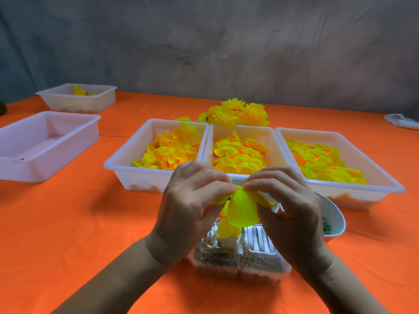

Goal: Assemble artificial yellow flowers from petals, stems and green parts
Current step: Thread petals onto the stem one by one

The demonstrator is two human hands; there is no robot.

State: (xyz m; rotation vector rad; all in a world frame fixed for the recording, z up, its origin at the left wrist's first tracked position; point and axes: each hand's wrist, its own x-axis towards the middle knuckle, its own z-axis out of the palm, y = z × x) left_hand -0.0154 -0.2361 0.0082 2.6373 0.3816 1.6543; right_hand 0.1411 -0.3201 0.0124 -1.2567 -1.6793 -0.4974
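1. Just above the clear plastic container at the near edge of the table, the half-built yellow flower is held up between both hands, in front of the middle tray.
2. The left hand pinches the petal layer at its top left, fingers curled onto it; the right hand pinches the same layer from the top right, so both hands are closed on the flower and neither is free.
3. The petals look thin, soft and very light, likely a flexible plastic or foam that bends under a fingertip and springs back. It is best held near the centre where the layers stack, not by the outer petal edges, which would fold or tear away.
4. A trace of green shows under the left fingertips, probably the stem or calyx; how it joins cannot be seen.
5. Beyond the hands stand three white trays of loose petals: left tray, middle tray, right tray.
6. Finished flowers are bunched behind the trays on the orange tablecloth.
7. A white bowl with small green parts sits just right of the right hand.
8. Two more white trays lie far left, the nearer one apparently holding nothing.
9. No brand, label or writing can be read anywhere.
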